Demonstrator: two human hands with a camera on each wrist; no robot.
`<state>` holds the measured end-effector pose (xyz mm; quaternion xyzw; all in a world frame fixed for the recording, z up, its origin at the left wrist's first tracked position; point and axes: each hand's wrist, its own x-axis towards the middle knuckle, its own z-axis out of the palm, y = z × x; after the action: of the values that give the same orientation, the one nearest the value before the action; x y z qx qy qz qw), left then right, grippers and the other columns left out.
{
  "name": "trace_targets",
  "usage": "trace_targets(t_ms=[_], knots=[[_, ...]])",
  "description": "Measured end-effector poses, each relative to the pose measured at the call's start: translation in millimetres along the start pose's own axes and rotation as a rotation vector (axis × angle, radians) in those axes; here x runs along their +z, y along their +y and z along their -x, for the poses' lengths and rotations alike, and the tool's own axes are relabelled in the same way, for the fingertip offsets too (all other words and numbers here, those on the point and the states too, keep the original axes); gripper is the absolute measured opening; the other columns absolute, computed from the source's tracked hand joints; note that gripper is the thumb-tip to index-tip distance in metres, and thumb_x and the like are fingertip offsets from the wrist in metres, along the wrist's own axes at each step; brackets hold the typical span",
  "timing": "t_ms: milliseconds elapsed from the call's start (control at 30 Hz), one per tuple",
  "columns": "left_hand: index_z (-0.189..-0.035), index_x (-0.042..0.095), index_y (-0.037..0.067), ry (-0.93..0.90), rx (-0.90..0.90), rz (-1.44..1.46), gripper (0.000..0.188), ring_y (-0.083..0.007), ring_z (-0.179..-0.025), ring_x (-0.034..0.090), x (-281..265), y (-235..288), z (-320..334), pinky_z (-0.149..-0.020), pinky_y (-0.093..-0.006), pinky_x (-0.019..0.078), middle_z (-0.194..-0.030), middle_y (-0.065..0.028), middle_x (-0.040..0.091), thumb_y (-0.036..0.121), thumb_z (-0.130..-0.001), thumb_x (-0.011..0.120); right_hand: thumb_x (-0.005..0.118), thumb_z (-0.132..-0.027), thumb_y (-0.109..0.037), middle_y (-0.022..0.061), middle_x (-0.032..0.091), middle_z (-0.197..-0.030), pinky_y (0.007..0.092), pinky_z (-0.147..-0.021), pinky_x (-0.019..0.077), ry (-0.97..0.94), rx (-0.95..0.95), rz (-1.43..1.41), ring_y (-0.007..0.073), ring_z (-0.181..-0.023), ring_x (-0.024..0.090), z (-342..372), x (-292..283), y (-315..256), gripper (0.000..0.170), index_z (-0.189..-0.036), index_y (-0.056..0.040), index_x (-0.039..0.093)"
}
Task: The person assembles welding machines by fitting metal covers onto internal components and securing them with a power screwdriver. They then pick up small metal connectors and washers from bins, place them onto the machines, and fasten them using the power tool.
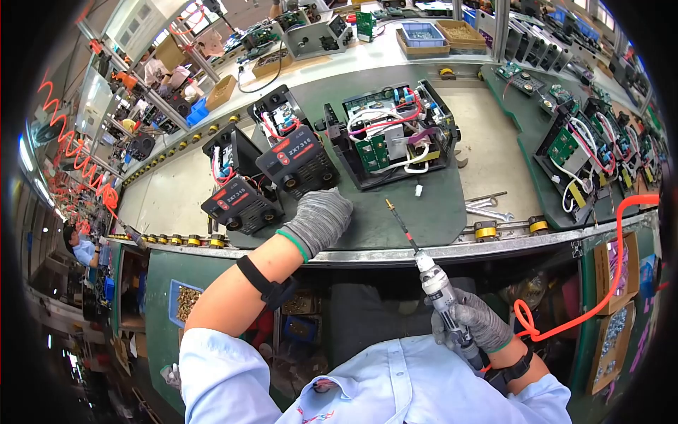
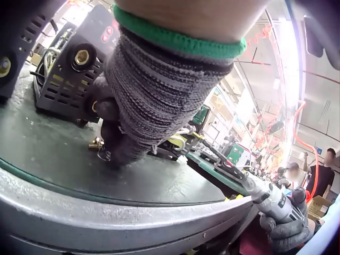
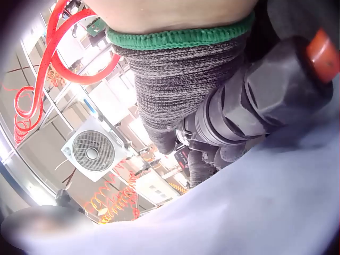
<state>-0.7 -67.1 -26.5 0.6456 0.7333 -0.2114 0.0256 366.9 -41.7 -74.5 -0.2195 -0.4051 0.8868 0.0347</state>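
Note:
My left hand [image 1: 321,220], in a grey knit glove with a green cuff, is low in front of a black ZX7 315 machine panel [image 1: 300,161]. Its fingers are curled down over the green mat, and small brass hardware [image 2: 96,144] shows at the fingertips in the left wrist view. A second ZX7 315 panel [image 1: 239,205] stands to its left. With my gloved right hand [image 1: 484,324] I grip a pneumatic screwdriver [image 1: 439,288] near my body. Its long bit [image 1: 401,223] points up and away, over the bench edge.
An opened machine [image 1: 395,134] with wires and a green board sits at the mat's back. Wrenches [image 1: 489,208] lie right of the mat [image 1: 381,226]. The orange air hose [image 1: 607,304] loops at right. Brass screws fill a blue tray [image 1: 174,300] at lower left.

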Motion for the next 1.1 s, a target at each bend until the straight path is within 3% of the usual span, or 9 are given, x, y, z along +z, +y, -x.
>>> trace_targets(t_ms=[300,500,667,733,767,900,933,1000,1100], knots=[[-0.094,0.078,0.006,-0.092,0.028,0.03,0.024,-0.0377,-0.085,0.074,-3,-1,-13,-0.077,-0.0496,0.0599,-0.085,-0.0206,0.074,0.024,-0.09,0.063,0.078,-0.08,-0.061,0.0092,0.068,-0.086,0.0282,-0.057,0.0582,-0.011,0.01,0.01,0.0171,-0.074,0.071,-4,-2,-1,0.075,-0.125,-0.0049,0.056],[-0.091,0.076,0.005,0.014,-0.059,0.101,0.021,-0.0379,-0.083,0.073,11,-1,-7,-0.076,-0.0499,0.0594,-0.083,-0.0192,0.073,0.023,-0.087,0.066,0.079,-0.08,-0.061,0.01,0.07,-0.088,0.0278,-0.056,0.0578,-0.022,0.005,-0.001,0.0164,-0.075,0.071,-1,-3,2,0.078,-0.128,-0.0046,0.055],[-0.095,0.07,0.004,0.567,-0.099,0.417,0.013,-0.0341,-0.076,0.071,-18,-29,61,-0.072,-0.0452,0.0572,-0.081,-0.017,0.069,0.016,-0.091,0.068,0.078,-0.08,-0.061,0.0111,0.07,-0.087,0.0273,-0.056,0.0572,-0.04,-0.001,0.038,0.0161,-0.071,0.071,0,0,1,0.079,-0.128,-0.0035,0.055],[-0.095,0.068,0.002,0.65,-0.212,0.529,0.013,-0.0287,-0.072,0.069,-25,-51,125,-0.071,-0.0404,0.0561,-0.08,-0.0153,0.069,0.014,-0.09,0.07,0.078,-0.08,-0.06,0.0122,0.07,-0.084,0.0271,-0.057,0.0571,-0.025,-0.048,0.046,0.0168,-0.066,0.07,-1,0,-1,0.079,-0.128,-0.0021,0.054],[-0.097,0.069,0.002,0.552,-0.386,0.619,0.015,-0.025,-0.07,0.068,-26,-63,162,-0.071,-0.037,0.0553,-0.081,-0.0151,0.069,0.014,-0.09,0.072,0.078,-0.081,-0.06,0.0132,0.07,-0.083,0.0273,-0.056,0.0569,-0.005,-0.051,0.073,0.0174,-0.064,0.069,-1,0,-1,0.08,-0.128,-0.0009,0.054],[-0.089,0.074,0.003,0.158,-0.847,0.314,0.025,-0.0331,-0.079,0.072,7,-106,320,-0.076,-0.0415,0.0564,-0.08,-0.0165,0.073,0.027,-0.083,0.076,0.081,-0.084,-0.053,0.0137,0.067,-0.077,0.0271,-0.046,0.0565,0.008,-0.143,-0.073,0.0206,-0.056,0.068,-12,2,17,0.08,-0.131,0.0044,0.051],[-0.089,0.074,0.003,0.145,-0.893,0.304,0.025,-0.0331,-0.079,0.072,18,-108,353,-0.076,-0.0415,0.0564,-0.08,-0.0165,0.073,0.027,-0.083,0.076,0.081,-0.083,-0.053,0.0135,0.067,-0.075,0.0266,-0.044,0.056,0.05,-0.167,-0.078,0.0213,-0.055,0.067,-13,0,22,0.08,-0.13,0.0056,0.051],[-0.091,0.075,0.003,-0.11,-1.023,0.319,0.028,-0.0332,-0.08,0.072,44,-107,407,-0.077,-0.0419,0.0566,-0.083,-0.0171,0.073,0.029,-0.08,0.078,0.08,-0.085,-0.055,0.0128,0.066,-0.075,0.0276,-0.041,0.0547,-0.004,-0.171,-0.06,0.0218,-0.051,0.066,-18,-13,28,0.081,-0.129,0.006,0.052],[-0.092,0.076,0.004,-0.13,-1.048,0.4,0.03,-0.0339,-0.082,0.073,88,-106,449,-0.079,-0.0431,0.0569,-0.085,-0.0174,0.074,0.03,-0.078,0.079,0.082,-0.085,-0.052,0.013,0.066,-0.074,0.028,-0.04,0.0544,-0.033,-0.16,-0.07,0.0225,-0.052,0.066,-19,-5,26,0.079,-0.129,0.0063,0.052]])
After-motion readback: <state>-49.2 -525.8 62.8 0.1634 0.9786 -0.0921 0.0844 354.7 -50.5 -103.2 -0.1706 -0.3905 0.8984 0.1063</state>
